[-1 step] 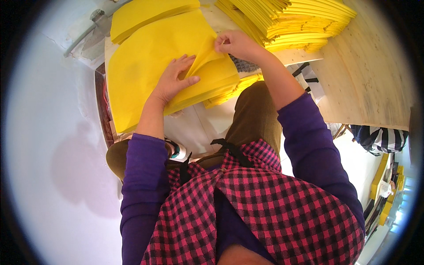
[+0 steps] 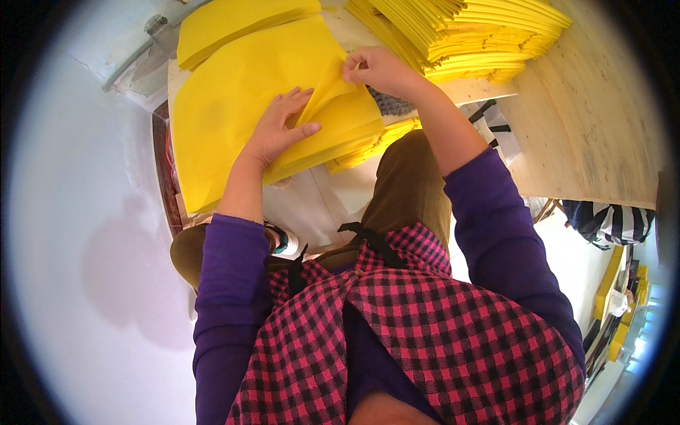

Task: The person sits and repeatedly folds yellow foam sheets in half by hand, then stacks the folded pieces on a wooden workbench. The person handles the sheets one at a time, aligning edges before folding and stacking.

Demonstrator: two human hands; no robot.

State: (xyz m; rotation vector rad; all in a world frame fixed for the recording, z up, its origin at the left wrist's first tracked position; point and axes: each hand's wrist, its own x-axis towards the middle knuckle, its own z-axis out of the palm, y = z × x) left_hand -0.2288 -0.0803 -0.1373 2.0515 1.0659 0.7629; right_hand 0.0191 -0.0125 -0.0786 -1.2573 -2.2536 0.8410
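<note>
A stack of yellow fabric sheets lies in front of me, its layered edges showing along the near side. My left hand rests on the top sheet with fingers stretched and thumb apart. Beyond it to the right, my right hand pinches the right edge of the top yellow fabric sheet. That edge is raised into a slanting fold between my two hands. The pinching fingertips partly hide the bit of fabric they hold.
Behind lies another yellow stack. Far right, folded yellow pieces form a tall pile beside a wooden board. Grey knobbly cloth shows under my right wrist. A white wall stands left; a striped bag sits right.
</note>
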